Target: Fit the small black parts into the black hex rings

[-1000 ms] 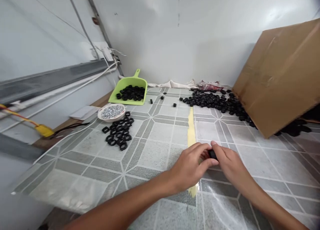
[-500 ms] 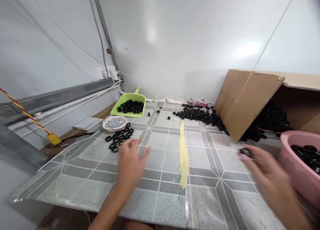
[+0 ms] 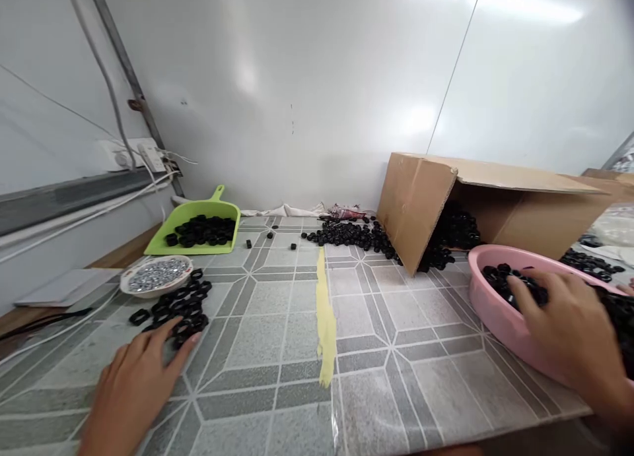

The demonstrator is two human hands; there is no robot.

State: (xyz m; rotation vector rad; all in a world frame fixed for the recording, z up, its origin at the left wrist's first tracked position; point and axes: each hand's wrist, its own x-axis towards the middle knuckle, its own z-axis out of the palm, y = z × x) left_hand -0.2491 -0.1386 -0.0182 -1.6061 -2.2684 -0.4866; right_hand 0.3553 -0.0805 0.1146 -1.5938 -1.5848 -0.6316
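Note:
My left hand [image 3: 143, 377] is at the near edge of a cluster of black rings [image 3: 181, 302] on the tabletop. Its thumb and forefinger are apart, with a ring between their tips but no clear grip on it. Beside the cluster stands a small white bowl [image 3: 187, 271] of shiny silver bits too small to name. On the right, my right hand [image 3: 569, 321] reaches over the rim of a pink basin [image 3: 500, 314] with many black rings [image 3: 505, 281] in it. Thumb and forefinger are spread above the rings; the other fingertips are partly hidden.
A green dustpan [image 3: 198, 250] with black rings stands at the back left. A cardboard box [image 3: 411, 205] lies on its side, rings spilling out, with a ring pile [image 3: 351, 235] beside it. Yellow tape [image 3: 325, 324] marks the tiled-pattern tabletop [image 3: 257, 337]. White papers [image 3: 64, 286] and cables lie left.
My right hand, which held a black ring, has moved into the pink basin, and the ring no longer shows in its fingers. My left hand has reached the ring cluster. The view has turned right.

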